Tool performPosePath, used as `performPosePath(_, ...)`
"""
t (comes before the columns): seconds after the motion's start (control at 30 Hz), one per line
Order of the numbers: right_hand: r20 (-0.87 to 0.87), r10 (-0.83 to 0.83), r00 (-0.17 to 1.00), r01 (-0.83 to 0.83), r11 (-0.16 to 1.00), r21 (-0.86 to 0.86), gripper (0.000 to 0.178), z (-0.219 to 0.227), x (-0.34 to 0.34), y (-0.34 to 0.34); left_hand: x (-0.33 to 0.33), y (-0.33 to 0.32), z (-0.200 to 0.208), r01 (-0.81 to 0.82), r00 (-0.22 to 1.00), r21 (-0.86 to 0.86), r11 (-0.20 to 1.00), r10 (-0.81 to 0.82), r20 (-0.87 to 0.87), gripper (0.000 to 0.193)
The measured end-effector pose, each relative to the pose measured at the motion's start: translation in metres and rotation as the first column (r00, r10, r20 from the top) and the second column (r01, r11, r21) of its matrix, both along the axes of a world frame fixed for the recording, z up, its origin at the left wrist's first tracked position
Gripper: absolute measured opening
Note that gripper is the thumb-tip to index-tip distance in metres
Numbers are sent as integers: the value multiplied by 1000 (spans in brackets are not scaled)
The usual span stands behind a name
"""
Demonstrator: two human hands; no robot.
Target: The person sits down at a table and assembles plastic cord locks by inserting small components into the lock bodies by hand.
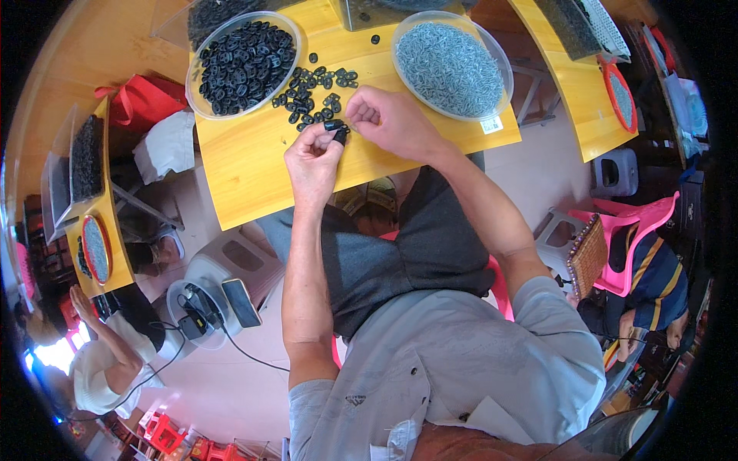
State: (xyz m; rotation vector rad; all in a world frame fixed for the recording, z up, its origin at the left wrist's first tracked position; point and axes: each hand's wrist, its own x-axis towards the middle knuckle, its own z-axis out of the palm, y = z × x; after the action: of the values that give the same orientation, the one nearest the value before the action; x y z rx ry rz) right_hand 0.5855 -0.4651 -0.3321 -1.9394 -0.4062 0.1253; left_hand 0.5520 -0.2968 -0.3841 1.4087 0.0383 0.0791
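Note:
My left hand (312, 160) has black coverings on its thumb and index fingertip, which pinch a small black plastic piece (345, 130) over the table. Close by, just to the right, is my right hand (390, 121), its fingers curled and thumb pressed against them. Whatever those fingers hold is too small or hidden to make out. Beyond my hands lie loose black oval pieces (302, 97) with small holes. A round clear tub (189, 86) at the left holds many of the same pieces. Another clear tub (507, 75) at the right is full of small silvery screw-like metal parts (448, 71).
The yellow table (254, 177) ends in front of my lap. Clear bins stand along its far edge. A phone (241, 303) and a tub of cables (197, 311) rest on a stool at my left. Other people sit at both sides, near a pink chair (626, 253).

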Motion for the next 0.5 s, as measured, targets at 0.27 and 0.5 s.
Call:
performPosePath(0.27, -54, 26, 998, -28, 999, -34, 13, -5, 4, -4, 1, 0, -4, 44, 999, 68, 997, -44, -9, 21)
performPosePath(0.5, -226, 70, 972, -16, 972, 234, 16, -9, 4, -6, 1, -2, 0, 26, 998, -12, 1000, -27, -56, 20)
